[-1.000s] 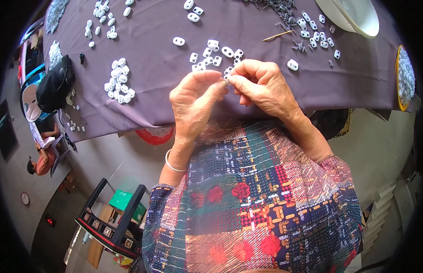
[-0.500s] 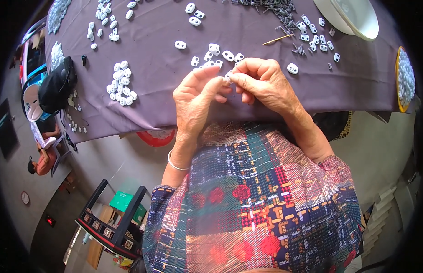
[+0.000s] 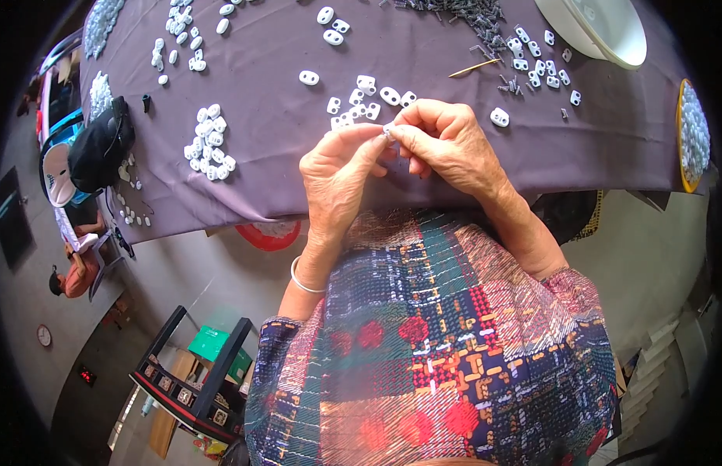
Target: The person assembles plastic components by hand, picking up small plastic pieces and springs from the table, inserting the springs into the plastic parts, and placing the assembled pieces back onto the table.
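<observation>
Both hands meet above the near edge of the cloth-covered table. My left hand pinches a small white plastic piece between thumb and forefinger. On its other side my right hand grips the same piece, its other fingers curled in. The piece looks like one half of a two-hole cord lock; fingertips cover most of it. Just beyond lies a cluster of white cord-lock parts. A single white oval cord lock rests to the right of my right hand.
Dark small springs are heaped at the far side, near a wooden stick and a white bowl. A yellow-rimmed basket of white parts stands right. Piled cord locks and a black bag are left.
My left thumb and forefinger have closed in on the white piece, and the left hand has shifted slightly right. More of the cluster behind it shows. My right hand stays almost still.
</observation>
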Demonstrator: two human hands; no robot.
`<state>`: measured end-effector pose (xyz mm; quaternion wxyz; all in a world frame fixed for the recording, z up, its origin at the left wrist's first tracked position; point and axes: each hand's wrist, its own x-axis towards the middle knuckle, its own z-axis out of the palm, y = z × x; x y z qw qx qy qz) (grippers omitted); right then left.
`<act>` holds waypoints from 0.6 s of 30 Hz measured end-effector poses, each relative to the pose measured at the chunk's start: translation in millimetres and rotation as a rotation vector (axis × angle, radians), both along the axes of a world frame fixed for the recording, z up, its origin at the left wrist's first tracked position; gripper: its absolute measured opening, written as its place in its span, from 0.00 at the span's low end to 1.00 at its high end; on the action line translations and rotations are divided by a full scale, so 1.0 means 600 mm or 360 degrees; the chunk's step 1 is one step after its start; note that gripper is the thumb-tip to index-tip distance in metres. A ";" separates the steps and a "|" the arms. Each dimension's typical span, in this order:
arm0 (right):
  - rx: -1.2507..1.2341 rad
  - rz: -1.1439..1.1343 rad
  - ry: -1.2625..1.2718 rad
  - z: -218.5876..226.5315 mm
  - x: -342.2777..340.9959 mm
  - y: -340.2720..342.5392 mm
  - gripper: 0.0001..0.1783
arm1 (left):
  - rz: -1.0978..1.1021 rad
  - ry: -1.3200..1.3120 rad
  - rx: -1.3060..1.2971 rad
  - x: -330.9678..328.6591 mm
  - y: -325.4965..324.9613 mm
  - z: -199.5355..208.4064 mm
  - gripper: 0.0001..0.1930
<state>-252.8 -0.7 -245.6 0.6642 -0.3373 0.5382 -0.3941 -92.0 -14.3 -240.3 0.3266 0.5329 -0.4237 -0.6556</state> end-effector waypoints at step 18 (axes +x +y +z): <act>-0.0121 0.0116 0.0113 -0.002 0.001 0.000 0.08 | 0.0044 -0.0180 -0.0414 -0.002 0.014 -0.015 0.09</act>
